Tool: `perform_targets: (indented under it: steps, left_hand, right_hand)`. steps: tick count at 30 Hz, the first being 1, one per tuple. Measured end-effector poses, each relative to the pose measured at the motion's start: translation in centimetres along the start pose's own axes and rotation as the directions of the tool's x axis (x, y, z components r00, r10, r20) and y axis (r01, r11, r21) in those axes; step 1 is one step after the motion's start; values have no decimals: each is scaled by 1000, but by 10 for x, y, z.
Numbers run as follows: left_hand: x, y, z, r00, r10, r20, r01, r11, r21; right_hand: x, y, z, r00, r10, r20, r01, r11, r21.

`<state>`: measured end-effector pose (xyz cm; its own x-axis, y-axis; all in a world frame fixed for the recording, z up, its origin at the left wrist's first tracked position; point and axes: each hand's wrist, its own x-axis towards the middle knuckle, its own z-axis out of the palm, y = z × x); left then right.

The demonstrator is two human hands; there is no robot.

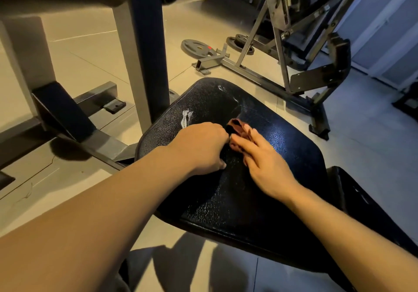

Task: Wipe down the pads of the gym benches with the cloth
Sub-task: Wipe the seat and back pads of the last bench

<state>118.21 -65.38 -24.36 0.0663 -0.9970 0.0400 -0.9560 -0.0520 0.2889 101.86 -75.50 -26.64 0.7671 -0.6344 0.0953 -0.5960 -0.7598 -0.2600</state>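
Note:
A black cracked seat pad (278,146) of a gym bench fills the middle of the head view, with white worn patches near its far edge. A small dark reddish cloth (236,126) lies bunched on the pad between my hands. My left hand (201,146) is curled, its fingers gripping the cloth's dark left part. Over the cloth's right part lies my right hand (260,156), fingers straight and pressing down. Most of the cloth is hidden under the fingers. A second black pad (362,201) adjoins at the right.
A steel upright post (147,65) and base frame (90,119) stand left of the pad, under a dark padded roller at the top. Weight plates (199,47) lie on the tiled floor behind. Another machine's frame (294,60) stands at the back right.

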Motion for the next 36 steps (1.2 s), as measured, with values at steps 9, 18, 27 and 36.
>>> perform_targets:
  steps: [9, 18, 27, 36]
  left_hand:
    - [1, 1, -3, 1000, -17, -8, 17, 1000, 4]
    - [1, -6, -5, 999, -54, -7, 54, 998, -13]
    - [-5, -1, 0, 998, -52, -33, 52, 999, -9]
    - [-12, -3, 3, 999, -34, -17, 34, 999, -26]
  right_hand:
    - [66, -3, 6, 994, 107, -37, -107, 994, 23]
    - [-7, 12, -7, 998, -56, 16, 57, 993, -99]
    - [36, -8, 2, 995, 93, -24, -92, 995, 35]
    - [-39, 23, -11, 990, -131, 59, 133, 990, -45]
